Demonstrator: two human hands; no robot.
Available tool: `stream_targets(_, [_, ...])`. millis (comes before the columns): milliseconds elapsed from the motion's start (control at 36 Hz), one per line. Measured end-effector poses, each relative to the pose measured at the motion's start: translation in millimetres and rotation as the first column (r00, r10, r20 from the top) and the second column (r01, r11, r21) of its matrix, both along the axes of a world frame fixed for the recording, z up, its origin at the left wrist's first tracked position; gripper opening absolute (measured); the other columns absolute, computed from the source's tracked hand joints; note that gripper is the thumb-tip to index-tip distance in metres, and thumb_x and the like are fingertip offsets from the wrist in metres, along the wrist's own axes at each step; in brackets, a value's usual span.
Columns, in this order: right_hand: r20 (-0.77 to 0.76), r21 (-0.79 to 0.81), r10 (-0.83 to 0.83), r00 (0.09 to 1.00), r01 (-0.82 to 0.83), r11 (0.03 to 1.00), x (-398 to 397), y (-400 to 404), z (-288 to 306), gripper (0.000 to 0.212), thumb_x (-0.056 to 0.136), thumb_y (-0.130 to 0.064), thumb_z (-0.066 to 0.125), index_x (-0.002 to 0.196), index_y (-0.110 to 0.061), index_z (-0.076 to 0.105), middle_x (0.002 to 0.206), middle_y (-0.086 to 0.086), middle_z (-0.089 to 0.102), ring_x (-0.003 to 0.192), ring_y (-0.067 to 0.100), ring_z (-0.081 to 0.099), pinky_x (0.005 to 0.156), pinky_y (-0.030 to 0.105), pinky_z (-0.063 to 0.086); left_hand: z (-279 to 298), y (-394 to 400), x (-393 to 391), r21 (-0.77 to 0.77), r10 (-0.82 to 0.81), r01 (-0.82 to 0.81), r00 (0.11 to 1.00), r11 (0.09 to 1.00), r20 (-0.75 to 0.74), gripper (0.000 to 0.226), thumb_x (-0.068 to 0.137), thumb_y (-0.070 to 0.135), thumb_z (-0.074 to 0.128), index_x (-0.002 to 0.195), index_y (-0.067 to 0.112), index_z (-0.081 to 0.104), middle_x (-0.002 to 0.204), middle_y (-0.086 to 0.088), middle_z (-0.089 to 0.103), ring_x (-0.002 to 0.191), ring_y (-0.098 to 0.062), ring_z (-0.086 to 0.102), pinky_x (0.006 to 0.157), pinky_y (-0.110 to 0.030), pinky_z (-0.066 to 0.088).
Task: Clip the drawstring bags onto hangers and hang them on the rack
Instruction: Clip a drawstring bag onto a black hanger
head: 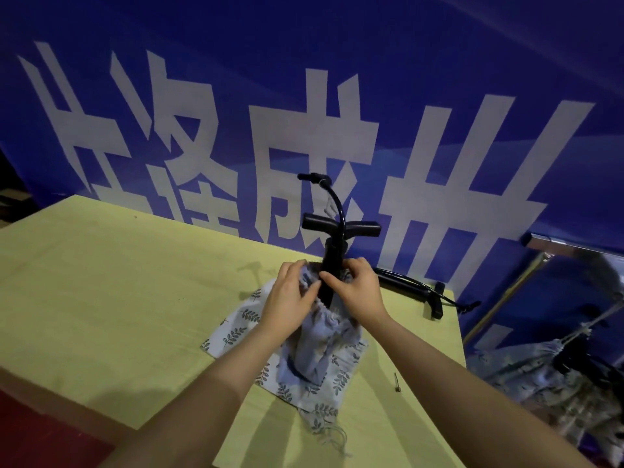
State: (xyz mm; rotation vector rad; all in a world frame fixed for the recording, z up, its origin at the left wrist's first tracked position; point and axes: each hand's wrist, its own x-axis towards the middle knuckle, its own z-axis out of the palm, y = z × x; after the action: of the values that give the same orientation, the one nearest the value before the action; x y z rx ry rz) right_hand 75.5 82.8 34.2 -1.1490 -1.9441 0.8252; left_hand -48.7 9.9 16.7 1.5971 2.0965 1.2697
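Note:
A black hand pump (332, 251) stands upright on the yellow table (118, 282), its lower body inside a grey-blue drawstring bag (315, 346). My left hand (290, 292) and my right hand (354, 285) both pinch the gathered mouth of that bag around the pump's barrel. Under it lies a flat white drawstring bag with a leaf print (236, 332). At the right edge, bags (540, 383) hang from hangers on a metal rack (506, 292).
A second black pump (418, 292) lies on the table's far right corner. A small metal clip (396, 383) lies near the table's right edge. A blue banner with large white characters (304, 130) closes off the back. Red floor (33, 434) shows at the lower left.

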Motion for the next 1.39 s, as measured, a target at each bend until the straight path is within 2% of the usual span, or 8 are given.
stream_targets(194, [0.033,0.008,-0.053,0.998,0.053,0.999,-4.1,-2.0,-6.1,0.038,0.081,-0.04,0.07,0.105,-0.012,0.062,0.101,-0.001,0.055,0.089,0.014,0.054,0.075,0.03,0.047,25.7,2.7,-3.1,0.385,0.224,-0.104,0.932,0.917,-0.283,0.047,0.088,0.037,0.048,0.124,0.009,0.036,0.13,-0.013,0.034,0.12,-0.026,0.035,0.101,-0.032,0.032])
stream_targets(389, [0.08,0.036,-0.017,0.997,0.014,0.999,-0.4,-0.7,-4.3,0.026,0.081,-0.032,0.071,0.091,-0.012,0.059,0.09,0.0,0.051,0.083,0.017,0.054,0.069,0.03,0.041,72.8,27.8,8.4,0.097,0.018,0.095,0.615,0.991,-0.788,0.051,0.091,0.036,0.033,0.135,0.015,0.046,0.146,-0.005,0.042,0.138,-0.027,0.032,0.112,-0.042,0.026])
stream_targets(639, [0.071,-0.085,0.136,0.988,-0.13,0.988,26.6,0.5,2.2,0.025,0.085,-0.016,0.062,0.109,-0.01,0.065,0.105,0.004,0.06,0.096,0.018,0.057,0.08,0.025,0.043,89.5,36.6,19.2,-0.14,-0.119,0.023,0.67,0.99,-0.733,0.045,0.096,0.043,0.037,0.139,0.031,0.034,0.136,-0.003,0.038,0.124,-0.034,0.036,0.108,-0.049,0.018])
stream_targets(750, [0.073,-0.039,0.023,0.997,-0.02,0.999,39.3,6.3,9.0,0.01,0.088,-0.017,0.063,0.097,-0.014,0.063,0.099,0.002,0.062,0.09,0.016,0.058,0.078,0.026,0.044,93.6,32.0,13.3,-0.117,-0.117,0.044,0.654,0.992,-0.748,0.04,0.094,0.037,0.046,0.133,0.028,0.041,0.125,-0.001,0.047,0.11,-0.034,0.046,0.1,-0.047,0.025])
stream_targets(861, [0.215,-0.078,0.041,0.976,-0.025,0.997,45.2,11.1,21.0,0.03,0.091,-0.005,0.056,0.121,-0.005,0.057,0.111,0.008,0.061,0.1,0.026,0.06,0.079,0.031,0.046,94.2,25.4,15.6,-0.061,-0.119,0.113,0.63,0.992,-0.768,0.038,0.089,0.019,0.056,0.126,0.021,0.051,0.111,-0.004,0.06,0.097,-0.037,0.053,0.09,-0.047,0.035])
stream_targets(972, [0.354,-0.02,0.02,0.935,-0.014,1.0,47.0,15.0,30.3,0.019,0.09,-0.002,0.051,0.096,0.002,0.068,0.095,0.019,0.069,0.086,0.032,0.063,0.071,0.032,0.046,90.0,23.0,19.2,0.015,-0.108,0.182,0.642,0.983,-0.759,0.038,0.08,0.012,0.066,0.117,0.018,0.059,0.097,-0.006,0.063,0.081,-0.035,0.055,0.079,-0.046,0.042])
stream_targets(1278, [-0.086,-0.064,-0.041,0.995,0.036,0.997,52.9,18.3,70.1,0.022,0.095,-0.016,0.053,0.08,-0.007,0.066,0.069,-0.002,0.063,0.06,0.001,0.055,0.061,0.019,0.041,101.6,23.3,20.7,0.011,-0.113,0.185,0.648,0.983,-0.753,0.043,0.09,0.009,0.051,0.131,0.022,0.048,0.111,-0.005,0.057,0.1,-0.032,0.046,0.094,-0.041,0.028])
stream_targets(1389, [-0.369,-0.209,-0.069,0.927,-0.011,0.978,48.5,19.7,84.1,0.017,0.096,-0.014,0.053,0.082,-0.007,0.061,0.064,0.002,0.057,0.06,0.013,0.055,0.066,0.025,0.052,106.9,21.4,24.6,0.022,-0.114,0.199,0.647,0.98,-0.754,0.044,0.093,0.011,0.045,0.135,0.024,0.042,0.118,-0.003,0.053,0.106,-0.029,0.042,0.099,-0.038,0.022])
